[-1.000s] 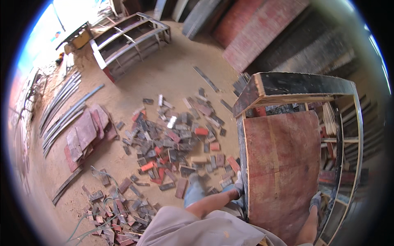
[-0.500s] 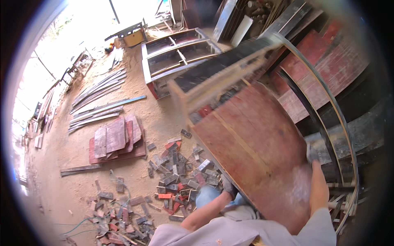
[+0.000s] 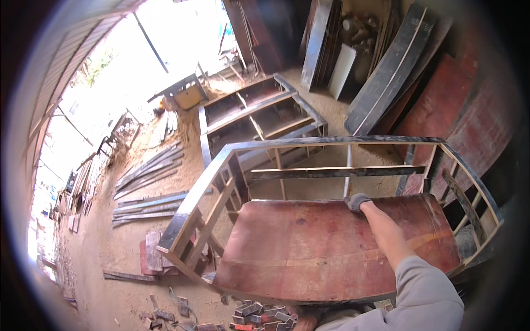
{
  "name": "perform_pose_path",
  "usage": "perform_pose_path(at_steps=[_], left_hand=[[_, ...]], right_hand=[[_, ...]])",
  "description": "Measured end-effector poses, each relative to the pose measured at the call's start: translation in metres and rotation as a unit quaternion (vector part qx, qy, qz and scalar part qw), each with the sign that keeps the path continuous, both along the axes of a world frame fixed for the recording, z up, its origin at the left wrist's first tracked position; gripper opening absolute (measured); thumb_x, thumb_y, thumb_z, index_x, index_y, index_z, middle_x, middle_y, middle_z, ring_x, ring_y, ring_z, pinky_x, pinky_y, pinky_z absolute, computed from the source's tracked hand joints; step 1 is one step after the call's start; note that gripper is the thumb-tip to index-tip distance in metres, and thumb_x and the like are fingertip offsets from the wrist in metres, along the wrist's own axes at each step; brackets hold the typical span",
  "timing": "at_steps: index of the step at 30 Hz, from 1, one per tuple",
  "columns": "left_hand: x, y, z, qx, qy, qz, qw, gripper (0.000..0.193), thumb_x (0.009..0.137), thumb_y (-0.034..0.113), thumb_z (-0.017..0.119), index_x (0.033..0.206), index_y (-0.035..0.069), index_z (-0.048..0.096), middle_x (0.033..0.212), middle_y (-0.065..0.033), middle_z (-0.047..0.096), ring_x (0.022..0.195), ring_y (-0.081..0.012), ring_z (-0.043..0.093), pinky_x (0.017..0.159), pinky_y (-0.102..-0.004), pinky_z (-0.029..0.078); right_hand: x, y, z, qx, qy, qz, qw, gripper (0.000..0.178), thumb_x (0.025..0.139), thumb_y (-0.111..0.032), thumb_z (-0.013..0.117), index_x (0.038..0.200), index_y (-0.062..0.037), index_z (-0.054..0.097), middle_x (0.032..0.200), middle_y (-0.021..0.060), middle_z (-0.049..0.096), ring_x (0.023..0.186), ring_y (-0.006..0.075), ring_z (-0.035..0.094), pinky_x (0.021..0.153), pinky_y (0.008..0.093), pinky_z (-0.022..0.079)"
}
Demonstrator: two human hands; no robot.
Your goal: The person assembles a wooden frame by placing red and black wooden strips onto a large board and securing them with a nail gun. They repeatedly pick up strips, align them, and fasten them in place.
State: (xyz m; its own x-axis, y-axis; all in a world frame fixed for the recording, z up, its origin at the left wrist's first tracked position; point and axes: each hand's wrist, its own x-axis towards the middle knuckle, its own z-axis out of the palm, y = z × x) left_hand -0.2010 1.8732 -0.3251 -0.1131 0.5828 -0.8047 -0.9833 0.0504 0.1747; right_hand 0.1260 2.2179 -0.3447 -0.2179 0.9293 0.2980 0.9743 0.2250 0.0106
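Because the large wooden frame spans the lower middle and right of the view, right in front of the person's body, both ends need watching at once, and slow, level handling would likely suit it best. The red board sits inside the frame's rims, its near edge close to the grey sleeve; a hold on the board alone might let the thin rails swing wide, so an even grip on each side seems wise. The right hand, gloved, reaches across the board with its fingers seemingly bent over the far edge, pinching it. The left hand is hidden around the near edge, so its state cannot be told.

Around them, tall sheets lean at the upper right, beyond the frame's right end. A second frame lies just past the far rail, the chief obstacle that way; whether the two touch cannot be told. To the left are long strips and a stack of reddish boards, partly covered by the frame's left end. Small blocks lie scattered below the near edge, where they could catch a foot.
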Motion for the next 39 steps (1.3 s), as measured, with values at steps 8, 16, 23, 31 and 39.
perform_pose_path(at_steps=[8,16,23,31,39], left_hand=[[-0.020,0.073,0.007,-0.054,0.018,0.098,0.994,0.086,0.092,0.082,0.034,0.139,0.014,0.058,0.126,-0.0033,0.066,0.105,-0.0177,0.061,0.093,-0.0407,0.053],[0.017,0.137,0.041,0.110,-0.310,0.441,0.835,0.085,0.092,0.081,0.035,0.137,0.014,0.060,0.122,-0.0031,0.070,0.100,-0.0161,0.063,0.089,-0.0403,0.055],[0.013,0.347,-0.011,-0.077,-0.020,0.140,0.987,0.096,0.094,0.083,0.013,0.153,0.013,0.044,0.151,-0.0159,0.051,0.138,-0.0377,0.048,0.118,-0.0615,0.034],[-0.068,0.441,-0.090,0.007,-0.026,0.014,1.000,0.070,0.105,0.055,0.035,0.155,0.006,0.036,0.160,-0.0191,0.039,0.144,-0.0386,0.041,0.117,-0.0619,0.036],[0.018,0.394,-0.099,0.139,0.744,-0.445,0.478,0.020,0.097,0.029,0.056,0.085,0.016,0.063,0.080,-0.0069,0.063,0.076,-0.0279,0.062,0.064,-0.0416,0.050]], right_hand=[[-0.079,0.025,-0.144,-0.619,-0.015,-0.010,0.785,0.064,0.104,-0.053,0.033,0.135,-0.0064,0.064,0.143,0.0165,0.059,0.136,0.0365,0.053,0.113,0.0440,0.041],[-0.090,0.083,-0.079,-0.618,0.073,0.434,0.652,0.063,0.104,-0.053,0.035,0.135,-0.0071,0.064,0.135,0.0151,0.067,0.131,0.0307,0.060,0.110,0.0430,0.044],[-0.090,0.254,-0.023,-0.656,-0.101,0.188,0.724,0.051,0.099,-0.048,0.046,0.122,-0.0091,0.071,0.118,0.0175,0.072,0.117,0.0300,0.067,0.099,0.0444,0.049],[-0.085,0.184,-0.014,-0.227,0.132,0.166,0.950,0.033,0.096,-0.034,0.058,0.110,-0.0072,0.070,0.116,0.0151,0.070,0.110,0.0333,0.064,0.099,0.0463,0.048],[0.132,-0.186,0.009,-0.386,0.250,-0.217,0.861,0.034,0.097,-0.033,0.052,0.098,-0.0046,0.070,0.107,0.0204,0.072,0.097,0.0425,0.067,0.082,0.0529,0.052]])
